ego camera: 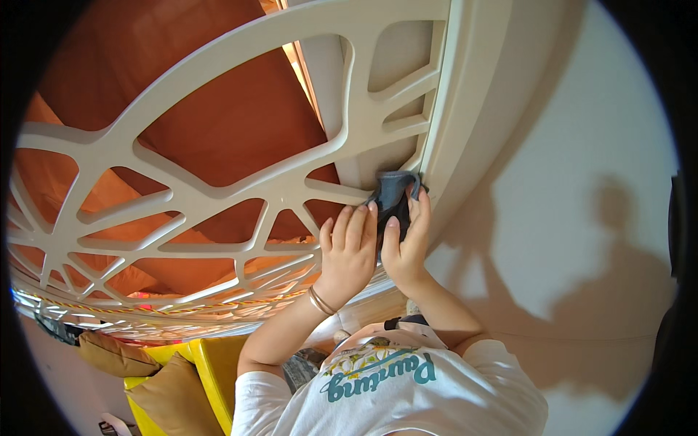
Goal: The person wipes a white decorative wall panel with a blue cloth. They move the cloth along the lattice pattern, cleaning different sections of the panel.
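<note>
A dark grey cloth (pixel 393 191) is bunched between my two hands, against the right end of a white openwork lattice panel (pixel 262 180). My right hand (pixel 408 237) grips its right side, with the thumb in front and the fingers along the edge. On the other side, my left hand (pixel 349 250) has its fingers over the cloth's left edge; its thumb is hidden. Two thin bracelets (pixel 320 301) circle the left wrist. Part of the cloth droops between the palms, and its upper end folds over near the panel's frame (pixel 436 109).
Orange-brown bedding (pixel 234 114) shows through the lattice openings. A plain pale wall (pixel 572 136) with shadows on it stands close at the right. At lower left are a yellow chair (pixel 210 376) and brown cushions (pixel 172 395). A red-and-yellow cord (pixel 185 312) runs along the panel.
</note>
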`<act>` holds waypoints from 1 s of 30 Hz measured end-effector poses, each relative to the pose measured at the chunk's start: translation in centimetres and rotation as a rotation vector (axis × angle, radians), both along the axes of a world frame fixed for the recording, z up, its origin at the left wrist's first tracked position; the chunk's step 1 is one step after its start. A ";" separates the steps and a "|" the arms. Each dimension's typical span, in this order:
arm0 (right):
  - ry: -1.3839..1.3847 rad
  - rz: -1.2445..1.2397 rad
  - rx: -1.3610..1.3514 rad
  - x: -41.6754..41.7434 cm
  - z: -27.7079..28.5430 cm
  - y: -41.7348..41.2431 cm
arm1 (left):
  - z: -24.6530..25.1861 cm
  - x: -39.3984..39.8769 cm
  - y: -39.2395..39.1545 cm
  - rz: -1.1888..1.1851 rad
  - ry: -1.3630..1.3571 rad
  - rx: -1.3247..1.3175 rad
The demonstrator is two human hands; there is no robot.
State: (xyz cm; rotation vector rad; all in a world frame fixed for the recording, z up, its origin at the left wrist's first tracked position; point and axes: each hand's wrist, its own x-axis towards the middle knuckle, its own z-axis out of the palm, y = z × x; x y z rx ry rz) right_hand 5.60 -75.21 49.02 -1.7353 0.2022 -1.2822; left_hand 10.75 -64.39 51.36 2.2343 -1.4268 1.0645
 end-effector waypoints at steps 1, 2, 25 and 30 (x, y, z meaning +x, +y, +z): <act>-0.026 0.054 0.127 0.4 0.8 1.1 | 0.4 0.2 -0.1 -0.053 0.086 -0.062; 0.016 -0.053 0.057 1.1 0.3 1.4 | 0.5 0.6 -0.1 -0.155 0.202 -0.144; 0.293 -0.395 -0.442 -0.4 -3.0 -1.9 | -5.2 -2.7 -0.9 -0.284 0.936 -0.512; 0.352 -0.381 -0.590 -0.8 -7.4 -0.1 | -6.6 -2.3 0.8 -0.192 0.918 -0.528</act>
